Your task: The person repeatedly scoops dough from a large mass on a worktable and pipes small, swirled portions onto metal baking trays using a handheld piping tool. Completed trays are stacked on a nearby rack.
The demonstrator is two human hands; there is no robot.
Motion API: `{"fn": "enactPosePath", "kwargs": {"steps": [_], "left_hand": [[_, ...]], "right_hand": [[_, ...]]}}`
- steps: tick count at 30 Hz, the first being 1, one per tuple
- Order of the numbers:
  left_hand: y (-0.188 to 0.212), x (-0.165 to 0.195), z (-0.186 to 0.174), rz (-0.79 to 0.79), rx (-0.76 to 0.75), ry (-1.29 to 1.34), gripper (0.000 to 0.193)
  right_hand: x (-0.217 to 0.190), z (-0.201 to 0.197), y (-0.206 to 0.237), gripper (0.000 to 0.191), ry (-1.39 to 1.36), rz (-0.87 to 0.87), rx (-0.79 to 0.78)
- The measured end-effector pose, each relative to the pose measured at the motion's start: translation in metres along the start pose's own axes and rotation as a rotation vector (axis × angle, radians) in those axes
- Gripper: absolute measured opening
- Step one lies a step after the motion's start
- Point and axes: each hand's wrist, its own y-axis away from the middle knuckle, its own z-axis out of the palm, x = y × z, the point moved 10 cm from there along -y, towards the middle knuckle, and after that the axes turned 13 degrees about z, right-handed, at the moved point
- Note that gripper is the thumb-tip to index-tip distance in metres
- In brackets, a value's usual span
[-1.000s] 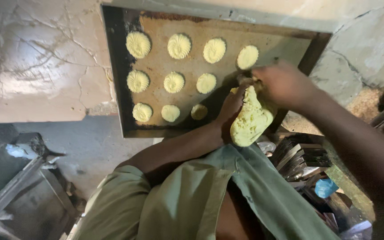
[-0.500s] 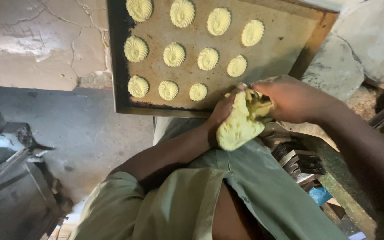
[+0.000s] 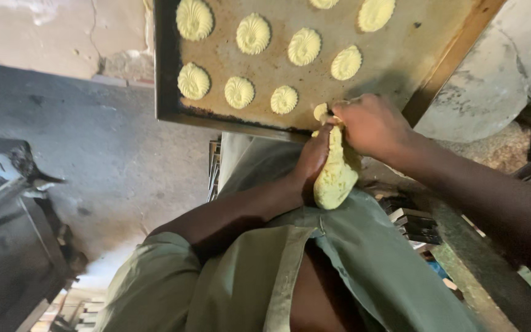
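Note:
A yellow, dough-filled piping bag is squeezed between both of my hands. My left hand wraps its lower part from the left. My right hand grips its top, close to the near edge of a dark metal baking tray. The bag's tip touches the tray, where a small blob of dough shows. Several swirled yellow dough rounds sit in rows on the tray.
The tray rests over my lap in olive-green clothing. A cracked concrete floor lies to the left, with a dark metal stand at the lower left. Stacked dark objects lie at the right.
The view has shifted so the tray sits higher in the frame. Both hands with the piping bag have moved to a spot at the tray's near edge, right of the front row.

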Motion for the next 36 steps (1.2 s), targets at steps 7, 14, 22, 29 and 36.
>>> {"fn": "enactPosePath", "kwargs": {"steps": [7, 14, 22, 29, 36], "left_hand": [[0.006, 0.005, -0.034, 0.054, 0.113, -0.218, 0.048], [0.024, 0.024, 0.061, 0.119, -0.286, -0.063, 0.047], [0.018, -0.038, 0.084, 0.027, -0.262, -0.079, 0.049], [0.022, -0.055, 0.103, 0.087, -0.309, -0.284, 0.048], [0.001, -0.034, 0.139, -0.032, -0.354, -0.069, 0.045]], "right_hand": [[-0.011, 0.010, 0.014, 0.027, 0.099, 0.069, 0.079], [-0.004, -0.064, 0.135, 0.062, -0.743, -0.294, 0.205], [0.060, -0.003, 0.191, 0.077, -0.336, -0.353, 0.725], [0.096, 0.003, 0.198, 0.062, -0.729, -0.221, 0.677], [0.110, -0.026, 0.182, 0.069, -0.561, -0.198, 0.709]]}}
